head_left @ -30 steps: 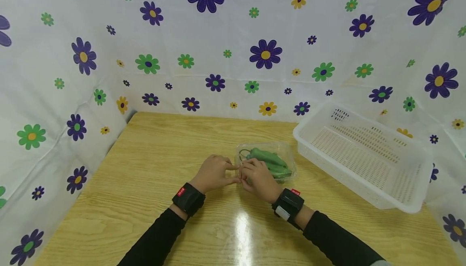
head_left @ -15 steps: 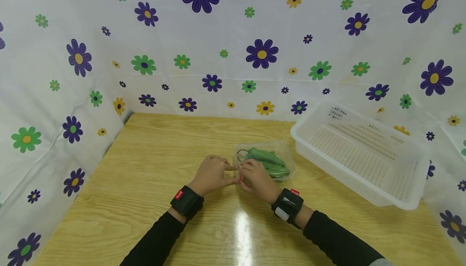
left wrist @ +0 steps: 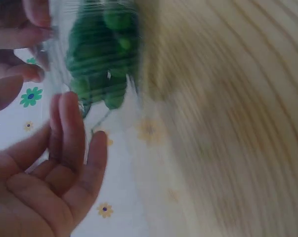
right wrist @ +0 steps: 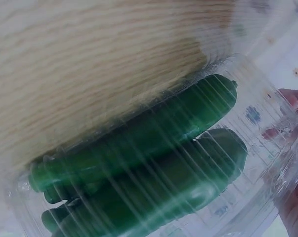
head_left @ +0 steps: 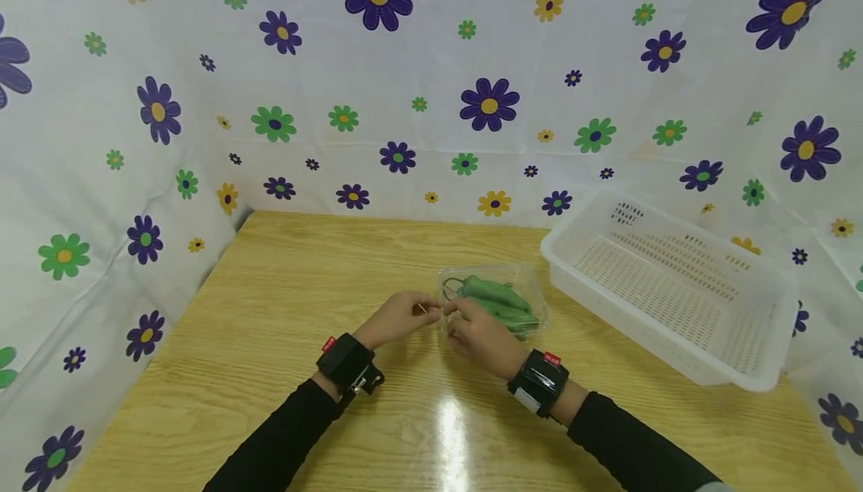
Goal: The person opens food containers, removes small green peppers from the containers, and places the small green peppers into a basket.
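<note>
Our left hand (head_left: 396, 317) and right hand (head_left: 480, 335) both pinch the near-left rim of the clear pepper box (head_left: 494, 299), centre frame. We'd peel slowly, keeping it flat.

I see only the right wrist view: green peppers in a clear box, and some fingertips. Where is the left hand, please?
Observer: The left hand is at the left end of the box, its fingertips meeting those of the right hand, which curl on that end.
Operator: Thank you. Is something else on the table?
Observer: Yes. On the table a white basket stands to the right of the box, apart from it.
</note>
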Demonstrator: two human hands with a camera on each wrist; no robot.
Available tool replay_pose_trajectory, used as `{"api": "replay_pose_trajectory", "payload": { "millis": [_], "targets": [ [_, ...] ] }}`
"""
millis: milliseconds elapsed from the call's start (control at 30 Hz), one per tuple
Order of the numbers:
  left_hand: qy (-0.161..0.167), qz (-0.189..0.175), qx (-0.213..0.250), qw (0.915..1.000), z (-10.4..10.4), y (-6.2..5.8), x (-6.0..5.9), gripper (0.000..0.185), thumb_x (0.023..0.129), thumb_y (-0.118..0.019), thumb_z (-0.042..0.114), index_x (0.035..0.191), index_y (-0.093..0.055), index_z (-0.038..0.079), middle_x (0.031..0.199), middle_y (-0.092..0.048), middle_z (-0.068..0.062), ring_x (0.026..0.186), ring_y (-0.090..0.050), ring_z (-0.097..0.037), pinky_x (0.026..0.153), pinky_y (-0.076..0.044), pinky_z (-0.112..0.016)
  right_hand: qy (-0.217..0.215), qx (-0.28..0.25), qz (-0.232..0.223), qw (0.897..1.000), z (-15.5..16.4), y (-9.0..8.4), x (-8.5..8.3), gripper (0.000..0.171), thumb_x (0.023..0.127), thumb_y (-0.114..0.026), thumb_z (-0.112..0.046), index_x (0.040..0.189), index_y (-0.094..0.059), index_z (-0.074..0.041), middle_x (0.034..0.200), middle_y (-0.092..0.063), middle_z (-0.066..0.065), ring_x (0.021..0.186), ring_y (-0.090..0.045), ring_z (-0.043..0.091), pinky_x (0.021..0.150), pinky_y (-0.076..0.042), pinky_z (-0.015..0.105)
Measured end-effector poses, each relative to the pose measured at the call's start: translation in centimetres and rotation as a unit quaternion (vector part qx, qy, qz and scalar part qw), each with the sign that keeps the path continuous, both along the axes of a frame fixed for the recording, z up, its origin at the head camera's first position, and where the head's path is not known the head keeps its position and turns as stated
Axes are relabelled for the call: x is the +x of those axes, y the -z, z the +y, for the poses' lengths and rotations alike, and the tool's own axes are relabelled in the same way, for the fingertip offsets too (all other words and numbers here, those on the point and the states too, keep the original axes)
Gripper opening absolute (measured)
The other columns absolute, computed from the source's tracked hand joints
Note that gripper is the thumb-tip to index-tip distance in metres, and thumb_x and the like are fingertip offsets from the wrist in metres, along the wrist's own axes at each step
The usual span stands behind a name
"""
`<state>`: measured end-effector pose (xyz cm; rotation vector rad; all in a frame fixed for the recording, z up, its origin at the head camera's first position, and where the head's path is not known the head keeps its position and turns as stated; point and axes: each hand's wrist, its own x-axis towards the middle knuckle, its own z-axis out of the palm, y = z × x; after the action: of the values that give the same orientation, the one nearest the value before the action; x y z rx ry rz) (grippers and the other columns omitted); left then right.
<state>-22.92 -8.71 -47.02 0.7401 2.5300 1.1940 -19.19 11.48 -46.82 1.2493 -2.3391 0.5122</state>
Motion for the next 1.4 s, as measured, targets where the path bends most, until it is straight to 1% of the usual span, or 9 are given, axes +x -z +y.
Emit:
{"api": "replay_pose_trajectory", "payload": {
  "millis": [233,467,633,700,800,900,967,1167,1400],
  "targets": [
    [0.015,-0.139,0.076,0.9873,0.6,0.1,-0.8,0.031,0.094,-0.056,0.02,0.117,-0.058,-0.001,0.098,-0.058,-0.009,0.089,-0.056,-0.017,0.08,-0.05,-0.033,-0.002,-0.005,-0.012,1.0,0.2,-0.1,-0.1,0.009,0.074,-0.076,0.0,0.076,-0.068,-0.005,0.102,-0.058,0.009,0.097,-0.058,0.02,0.078,-0.052,0.026],
    [0.029,-0.096,0.022,0.9947,0.3,-0.1,-0.7,0.045,0.088,-0.065,0.013,0.131,-0.055,0.004,0.081,-0.057,-0.006,0.071,-0.052,-0.014,0.064,-0.046,-0.027,0.005,0.01,-0.008,1.0,0.6,-0.3,0.0,0.009,0.074,-0.076,-0.001,0.076,-0.068,-0.005,0.106,-0.058,0.011,0.104,-0.058,0.023,0.08,-0.054,0.025],
    [0.05,0.058,-0.104,0.9917,0.4,0.1,-0.1,0.047,0.086,-0.068,0.017,0.131,-0.057,0.013,0.069,-0.051,0.0,0.054,-0.038,-0.008,0.051,-0.032,-0.019,0.012,0.02,-0.001,1.0,0.6,-0.5,0.0,0.008,0.075,-0.075,-0.002,0.075,-0.069,-0.007,0.107,-0.058,0.011,0.103,-0.058,0.022,0.079,-0.054,0.023],
    [0.063,0.163,-0.157,0.9721,0.5,0.3,0.0,0.046,0.084,-0.071,0.022,0.128,-0.06,0.015,0.071,-0.05,0.001,0.054,-0.036,-0.006,0.05,-0.032,-0.018,0.013,0.023,0.005,1.0,0.6,-0.5,0.0,0.009,0.075,-0.075,-0.001,0.073,-0.069,-0.008,0.105,-0.059,0.01,0.102,-0.058,0.021,0.08,-0.053,0.023],
    [0.072,0.309,-0.206,0.9256,0.5,0.6,-0.1,0.043,0.08,-0.074,0.027,0.121,-0.066,0.018,0.079,-0.053,0.003,0.06,-0.041,-0.005,0.055,-0.038,-0.019,0.013,0.025,0.01,1.0,0.6,-0.6,-0.1,0.009,0.073,-0.075,-0.001,0.071,-0.069,-0.007,0.103,-0.059,0.008,0.101,-0.058,0.02,0.081,-0.053,0.024],
    [0.077,0.381,-0.216,0.8955,0.4,0.6,-0.4,0.037,0.078,-0.076,0.027,0.114,-0.071,0.019,0.085,-0.058,0.002,0.065,-0.047,-0.007,0.062,-0.043,-0.023,0.009,0.022,0.014,1.0,0.5,-0.7,-0.1,0.01,0.072,-0.076,0.0,0.07,-0.069,-0.007,0.1,-0.059,0.007,0.1,-0.058,0.02,0.08,-0.053,0.024],
    [0.081,0.401,-0.218,0.8861,0.4,0.6,-0.7,0.033,0.078,-0.076,0.027,0.11,-0.072,0.02,0.087,-0.06,0.002,0.067,-0.05,-0.008,0.065,-0.045,-0.025,0.005,0.02,0.02,1.0,0.5,-0.6,-0.2,0.011,0.071,-0.076,0.001,0.069,-0.068,-0.007,0.097,-0.06,0.006,0.098,-0.058,0.019,0.079,-0.053,0.024],
    [0.076,0.412,-0.205,0.8846,0.6,0.9,-0.9,0.022,0.082,-0.072,0.026,0.103,-0.075,0.019,0.086,-0.062,0.003,0.07,-0.055,-0.009,0.064,-0.045,-0.025,0.021,0.027,0.047,0.998,0.3,0.2,-0.4,0.013,0.072,-0.074,0.0,0.072,-0.065,-0.01,0.09,-0.061,0.0,0.097,-0.057,0.016,0.069,-0.053,0.019],
    [0.028,0.356,-0.194,0.9135,0.9,1.2,-0.5,0.041,0.078,-0.068,0.052,0.108,-0.073,0.025,0.091,-0.069,0.003,0.081,-0.062,-0.014,0.077,-0.051,-0.033,0.061,0.017,0.033,0.997,0.4,0.7,-0.3,0.017,0.074,-0.073,-0.003,0.073,-0.059,-0.012,0.092,-0.06,0.002,0.095,-0.056,0.018,0.064,-0.052,0.018]
  ]
}}
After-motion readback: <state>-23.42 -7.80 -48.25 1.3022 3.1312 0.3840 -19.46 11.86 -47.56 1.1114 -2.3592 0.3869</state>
